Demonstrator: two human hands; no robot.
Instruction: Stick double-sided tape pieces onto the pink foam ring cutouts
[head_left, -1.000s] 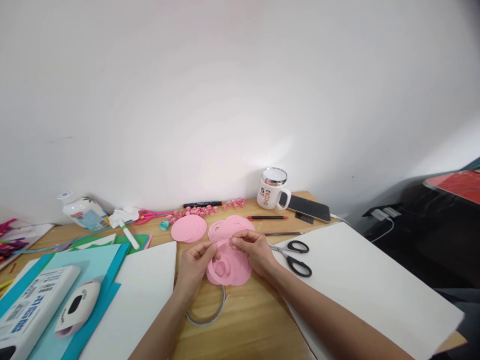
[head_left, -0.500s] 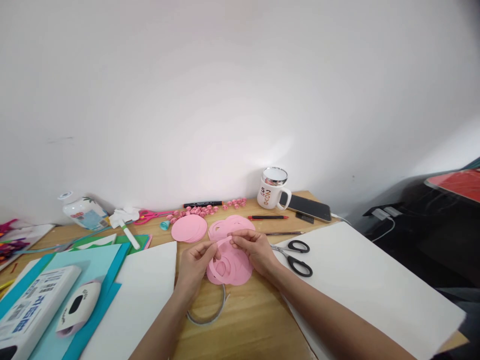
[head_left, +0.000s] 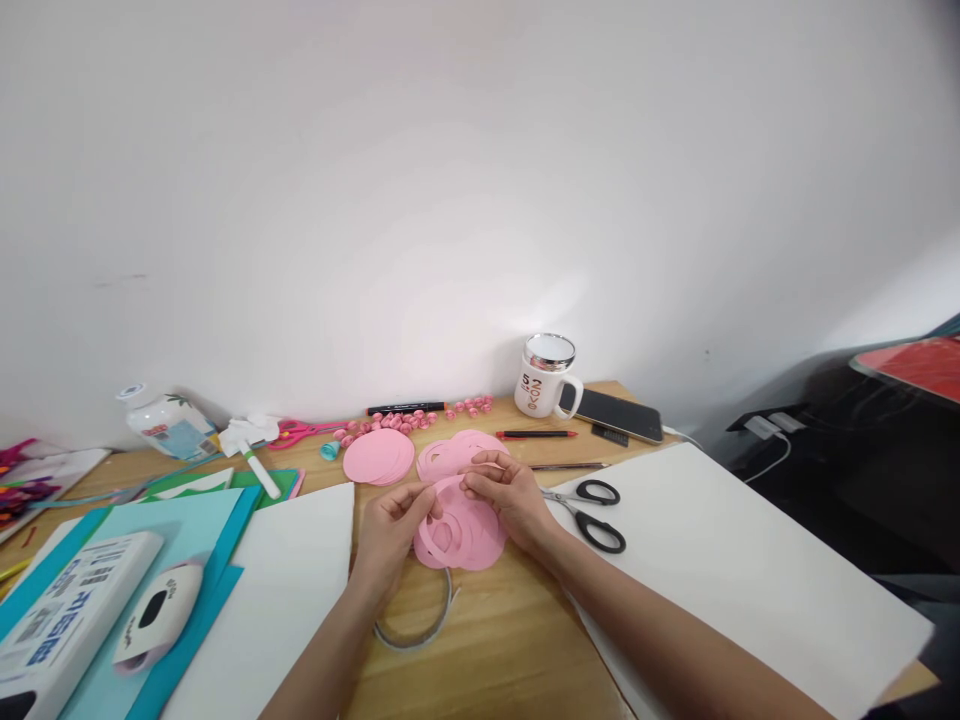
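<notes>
Your left hand [head_left: 396, 522] and right hand [head_left: 508, 495] each have fingers pinched closed on the pink paper strip [head_left: 450, 489], probably steadying its curl over the pink cutouts [head_left: 487, 548] on the counter [head_left: 510, 640]. Black-handled scissors [head_left: 577, 517] lie beside your right wrist, presumably for easy reach.

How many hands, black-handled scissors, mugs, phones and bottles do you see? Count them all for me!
Hands: 2, left hand and right hand
Black-handled scissors: 1 pair
White mug: 1
Smartphone: 1
White bottle: 1
Total: 6
</notes>
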